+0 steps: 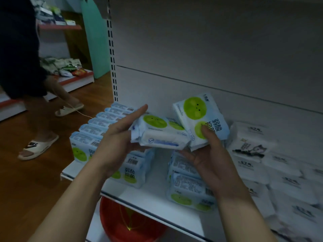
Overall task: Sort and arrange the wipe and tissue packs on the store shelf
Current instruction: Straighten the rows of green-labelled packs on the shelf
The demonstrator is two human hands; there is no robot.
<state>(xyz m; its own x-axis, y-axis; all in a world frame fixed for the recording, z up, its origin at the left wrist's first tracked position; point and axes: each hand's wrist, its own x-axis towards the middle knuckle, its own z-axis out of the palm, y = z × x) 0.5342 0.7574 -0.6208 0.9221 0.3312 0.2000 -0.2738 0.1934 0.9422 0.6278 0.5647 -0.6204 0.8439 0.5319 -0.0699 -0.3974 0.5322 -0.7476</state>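
left hand (pixel 113 145) grips flat pack (pixel 160 135) (right hand (pixel 209 159), tilted pack (pixel 197 114)).

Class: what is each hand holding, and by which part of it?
Left hand grips a pale-blue plastic wipe pack with green circles by its left end. Right hand holds a second tilted pack by its lower edge, thumb on the front.

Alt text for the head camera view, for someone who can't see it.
Above a white shelf, the left hand holds a flat wipe pack and the right hand a tilted wipe pack. Matching packs stand below; white tissue packs lie at right.
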